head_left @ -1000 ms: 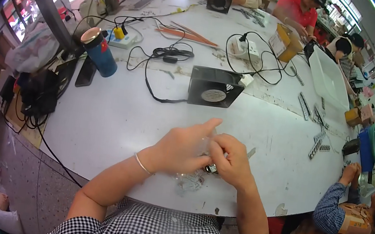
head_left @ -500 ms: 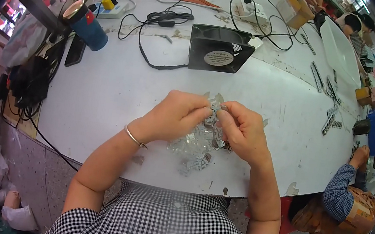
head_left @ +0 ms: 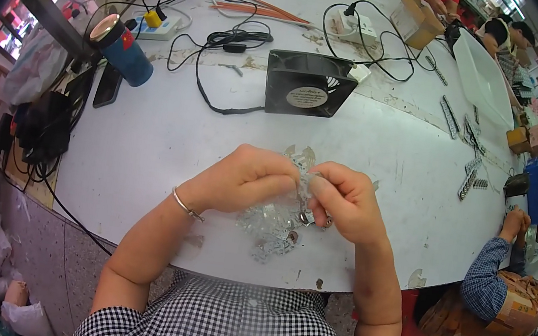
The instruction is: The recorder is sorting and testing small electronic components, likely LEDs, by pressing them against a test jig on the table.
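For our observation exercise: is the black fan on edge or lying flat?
On edge: the black fan shows its labelled face, with a narrow side uppermost.

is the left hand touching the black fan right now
Apart: the head view shows bare white tabletop between the left hand and the black fan.

Table [head_left: 146, 172]: white, scuffed, brown stains in its far half; 12 o'clock is its far side
Axial fan [head_left: 305, 96]: black, 12 o'clock
Thin rods [head_left: 262, 11]: orange-red, beyond the fan, toward 11
Coiled cable [head_left: 234, 48]: black, 11 o'clock
Power strip [head_left: 165, 30]: white, 10 o'clock
Tumbler [head_left: 130, 60]: blue, 10 o'clock, smartphone [head_left: 108, 87] just beside
Cardboard box [head_left: 418, 28]: open, 1 o'clock
Metal strips [head_left: 449, 117]: scattered, around 3
Small parts [head_left: 265, 225]: clear and whitish, heaped at 6
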`<state>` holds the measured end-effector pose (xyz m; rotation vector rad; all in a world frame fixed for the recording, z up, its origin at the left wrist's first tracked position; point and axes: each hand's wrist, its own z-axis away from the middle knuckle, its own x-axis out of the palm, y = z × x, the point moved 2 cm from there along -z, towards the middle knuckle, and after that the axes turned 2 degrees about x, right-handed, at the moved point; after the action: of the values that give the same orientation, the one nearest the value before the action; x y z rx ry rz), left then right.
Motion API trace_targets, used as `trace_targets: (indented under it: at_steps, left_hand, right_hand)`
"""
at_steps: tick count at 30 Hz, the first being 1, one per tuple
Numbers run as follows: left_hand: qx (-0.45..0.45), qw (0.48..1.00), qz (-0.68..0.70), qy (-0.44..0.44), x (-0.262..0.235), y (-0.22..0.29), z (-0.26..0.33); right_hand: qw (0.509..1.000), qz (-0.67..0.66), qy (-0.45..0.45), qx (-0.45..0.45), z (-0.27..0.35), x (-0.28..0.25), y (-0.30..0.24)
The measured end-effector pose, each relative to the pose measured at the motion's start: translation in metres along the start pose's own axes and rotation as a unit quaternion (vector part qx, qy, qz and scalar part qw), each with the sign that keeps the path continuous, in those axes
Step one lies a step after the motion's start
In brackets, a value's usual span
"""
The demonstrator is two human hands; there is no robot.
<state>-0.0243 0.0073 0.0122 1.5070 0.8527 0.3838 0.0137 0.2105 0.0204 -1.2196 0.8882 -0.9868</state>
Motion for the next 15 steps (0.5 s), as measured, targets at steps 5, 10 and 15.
trace_targets:
  at_steps: [5,10,15]
  left_hand:
    - [-0.007,0.997,0.072,0.018,-0.004,-0.006,-0.001]
    - [-0.086,0.985,0.085,0.125,-0.002,-0.014,-0.001]
    - [0.125,0.953,-0.214,0.173,0.008,-0.004,-0.006]
  right_hand:
    - [0.997,-0.052,0.049,-0.012,-0.007,-0.008,0.006]
    - [0.992,0.064,0.11,0.005,-0.009,0.003,0.013]
    - [0.987,0.117,0.105,-0.031,-0.01,0.006,0.019]
